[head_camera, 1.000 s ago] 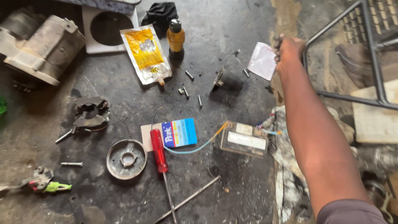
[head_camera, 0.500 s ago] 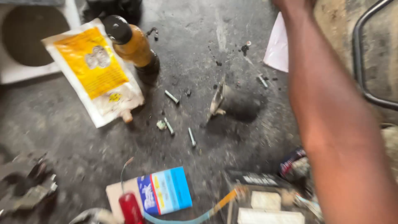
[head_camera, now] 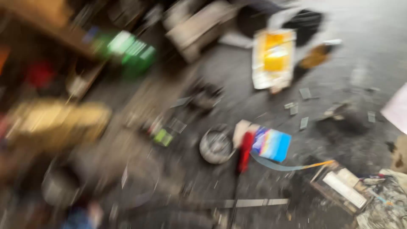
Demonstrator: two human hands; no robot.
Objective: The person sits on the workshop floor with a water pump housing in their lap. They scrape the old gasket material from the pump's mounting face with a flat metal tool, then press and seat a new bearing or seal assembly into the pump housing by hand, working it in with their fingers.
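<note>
A yellow and white pouch (head_camera: 273, 59) is seen lying flat near the top centre, rectangular, with a yellow panel inside a pale border. Just right of it a brown bottle (head_camera: 316, 56) with a dark cap is laid at a tilt. A small blue carton (head_camera: 271, 144), with a band of red and white at one edge, is found near the middle of the view, and a red screwdriver handle (head_camera: 245, 151) is laid against its left side, its thin shaft running down from it. A round grey metal part (head_camera: 216, 146) is set just left of the handle. Short dark screws (head_camera: 304, 93) are scattered between the pouch and the carton. A blue and orange tube (head_camera: 292, 166) is curved from under the carton toward a dark box with a pale label (head_camera: 342, 186) at the lower right. A green object (head_camera: 129, 51) is blurred at the upper left, near a grey housing (head_camera: 199, 27). Everything is spread on a dark, stained concrete floor (head_camera: 360, 140); a white sheet (head_camera: 396, 108) is cut off by the right edge. The whole view is heavily smeared by motion. Neither hand is caught in the view, so it cannot be told whether the fingers are released or clenched.
</note>
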